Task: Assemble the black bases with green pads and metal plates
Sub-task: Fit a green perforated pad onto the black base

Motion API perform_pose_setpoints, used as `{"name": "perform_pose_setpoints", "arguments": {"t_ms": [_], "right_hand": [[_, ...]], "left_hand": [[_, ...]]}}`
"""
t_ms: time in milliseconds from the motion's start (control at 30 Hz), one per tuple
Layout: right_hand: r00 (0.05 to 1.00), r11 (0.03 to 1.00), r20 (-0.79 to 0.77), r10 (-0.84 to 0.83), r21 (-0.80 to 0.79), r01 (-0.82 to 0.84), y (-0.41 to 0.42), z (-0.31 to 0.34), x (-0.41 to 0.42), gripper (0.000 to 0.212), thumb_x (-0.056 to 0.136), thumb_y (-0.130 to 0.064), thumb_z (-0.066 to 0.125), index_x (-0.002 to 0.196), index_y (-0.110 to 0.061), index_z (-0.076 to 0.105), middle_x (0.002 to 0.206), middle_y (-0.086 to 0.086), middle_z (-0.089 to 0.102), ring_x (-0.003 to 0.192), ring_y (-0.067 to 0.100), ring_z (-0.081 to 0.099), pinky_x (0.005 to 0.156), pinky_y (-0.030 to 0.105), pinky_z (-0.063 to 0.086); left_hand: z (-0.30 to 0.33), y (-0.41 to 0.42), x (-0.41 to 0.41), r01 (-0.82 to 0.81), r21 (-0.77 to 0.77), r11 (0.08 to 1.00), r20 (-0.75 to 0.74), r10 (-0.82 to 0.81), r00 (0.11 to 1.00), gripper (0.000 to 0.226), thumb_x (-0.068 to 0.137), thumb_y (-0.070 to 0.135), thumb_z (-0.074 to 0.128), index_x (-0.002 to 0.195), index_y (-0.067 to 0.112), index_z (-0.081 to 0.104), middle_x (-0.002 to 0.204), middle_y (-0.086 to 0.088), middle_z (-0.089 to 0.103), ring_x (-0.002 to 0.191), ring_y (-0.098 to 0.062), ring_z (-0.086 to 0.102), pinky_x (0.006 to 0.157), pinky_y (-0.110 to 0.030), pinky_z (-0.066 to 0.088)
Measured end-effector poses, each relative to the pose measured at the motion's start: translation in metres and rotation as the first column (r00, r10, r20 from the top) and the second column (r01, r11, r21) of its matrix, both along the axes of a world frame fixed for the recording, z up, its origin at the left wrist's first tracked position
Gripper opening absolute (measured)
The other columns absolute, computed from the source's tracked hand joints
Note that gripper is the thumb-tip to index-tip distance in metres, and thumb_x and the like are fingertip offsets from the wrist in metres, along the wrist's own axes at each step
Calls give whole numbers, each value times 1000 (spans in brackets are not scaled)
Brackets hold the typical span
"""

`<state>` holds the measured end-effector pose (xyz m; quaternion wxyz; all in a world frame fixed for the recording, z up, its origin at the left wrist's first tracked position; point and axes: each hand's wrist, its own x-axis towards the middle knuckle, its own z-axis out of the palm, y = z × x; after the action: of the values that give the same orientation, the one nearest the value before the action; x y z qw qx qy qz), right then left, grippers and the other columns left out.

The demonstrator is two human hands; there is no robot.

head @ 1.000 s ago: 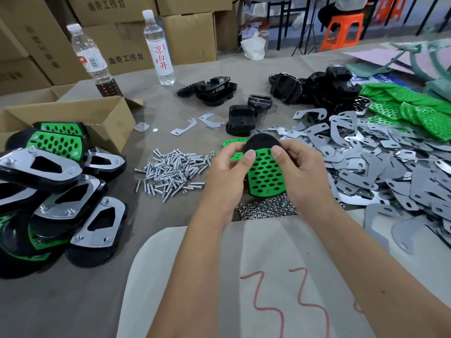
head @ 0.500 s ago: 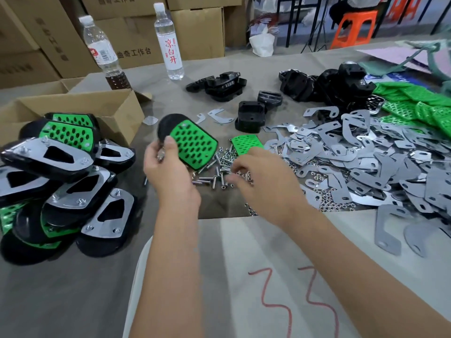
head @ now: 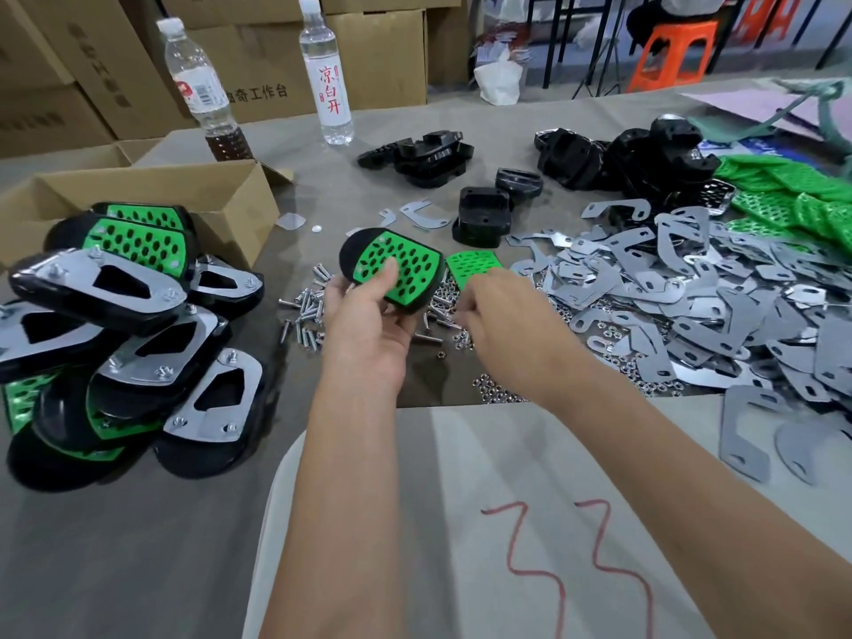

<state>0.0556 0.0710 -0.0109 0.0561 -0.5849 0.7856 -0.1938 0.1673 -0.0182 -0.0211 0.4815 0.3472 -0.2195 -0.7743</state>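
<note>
My left hand (head: 364, 325) grips a black base with a green perforated pad (head: 396, 269) on it, thumb on the pad, held above the screw pile (head: 304, 311). My right hand (head: 502, 320) reaches down into the screws just right of the base, fingers bunched together. Its fingertips are hidden, so I cannot tell whether a screw is between them. A loose green pad (head: 475, 267) lies beyond my right hand. Metal plates (head: 691, 306) are heaped to the right, with bare black bases (head: 484, 214) behind them.
Finished assemblies (head: 115, 315) are stacked at the left by an open cardboard box (head: 138, 191). Nuts (head: 498, 389) are scattered near a white sheet (head: 461, 523). Two bottles (head: 327, 76) stand at the back. More green pads (head: 807, 191) lie far right.
Both hands held the padded base at first. My left hand then carried it left and back toward the middle, while my right hand let go and went down into the screws.
</note>
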Motion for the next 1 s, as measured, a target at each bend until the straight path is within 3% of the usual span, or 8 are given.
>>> {"name": "perform_pose_setpoints", "arguments": {"t_ms": [100,200,300,467,567,733,933,1000], "right_hand": [[972,986,228,-52,-142,87,13,-5,-16,9,104,-17,58,97,-13,62,90,4,66,88,25,62,79,39,47],[822,936,569,20,-299,184,27,-16,-28,14,97,-7,66,100,-20,62,75,-3,67,69,19,62,69,38,51],[746,880,647,157,-434,192,36,-25,-32,35,100,1,59,124,-23,70,77,-4,61,63,12,51,64,32,44],[657,760,725,208,-542,359,37,-24,-31,22,96,4,65,100,-16,73,81,9,74,66,21,67,56,30,57],[688,744,712,140,-534,401,38,-25,-31,17,91,-1,74,90,-18,75,80,0,76,70,15,71,58,26,59],[873,766,487,-36,-548,337,33,-31,-34,3,87,-9,81,87,-10,78,75,-7,67,70,20,65,66,48,60],[949,770,296,-104,-580,266,33,-33,-35,9,86,-11,80,79,-11,73,72,-4,63,65,9,51,67,35,49],[936,786,338,-100,-550,282,33,-34,-34,12,87,-10,79,77,-11,72,69,-5,62,64,16,56,66,42,51]], "left_hand": [[-1,4,-4,-1,-47,999,2,1,1000,49,90,-16,61,127,15,48,108,-16,71,89,-28,74,71,-40,65],[-4,8,-10,32,-125,992,80,-22,997,51,88,-18,62,120,18,48,107,-15,70,88,-27,75,76,-42,65],[-8,14,-20,89,-213,973,212,-43,976,57,85,-19,65,124,20,50,113,-15,71,98,-30,75,79,-45,65],[-17,28,-37,199,-304,932,372,-76,925,66,85,-13,70,134,28,49,108,-14,73,96,-25,76,77,-41,63],[-18,36,-47,221,-329,918,377,-87,922,67,85,-11,71,134,30,50,96,-5,75,83,-15,76,68,-34,61],[-19,41,-48,209,-445,871,425,1,905,65,83,-8,73,121,41,52,85,-1,77,83,-19,77,67,-34,59],[-18,48,-53,170,-470,866,436,61,898,58,80,-6,74,115,36,55,91,-10,77,89,-29,76,81,-51,62],[-18,51,-56,153,-471,869,408,61,911,53,83,-8,72,115,32,57,87,-4,78,82,-22,77,66,-40,62]]}}
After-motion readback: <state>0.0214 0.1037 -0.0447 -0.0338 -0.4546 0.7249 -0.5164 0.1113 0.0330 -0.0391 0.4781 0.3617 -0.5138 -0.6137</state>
